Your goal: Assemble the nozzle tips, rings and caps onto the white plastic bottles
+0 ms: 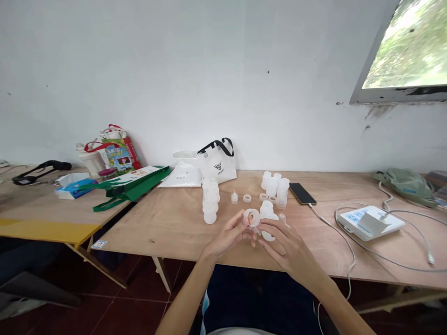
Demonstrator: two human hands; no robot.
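Note:
My left hand (233, 231) pinches a translucent plastic screw ring (252, 217) with its opening turned towards me. My right hand (284, 239) is close beside it, fingers stretched out and thumb apart, the fingertips at the ring's lower right edge. Between the hands shows a small clear piece, too blurred to name. Just behind my right fingers stand white plastic bottles (267, 208), partly covered. A clear nozzle cap (234, 197) and a loose ring (247, 198) lie further back, with more rings (263, 197) to their right.
A row of white bottles (210, 200) stands left of my hands; another group (274, 182) stands behind. A phone (302, 193) with a cable and a white box (370, 222) are on the right. Bags (218, 164) lean against the wall. The table's front edge is near my lap.

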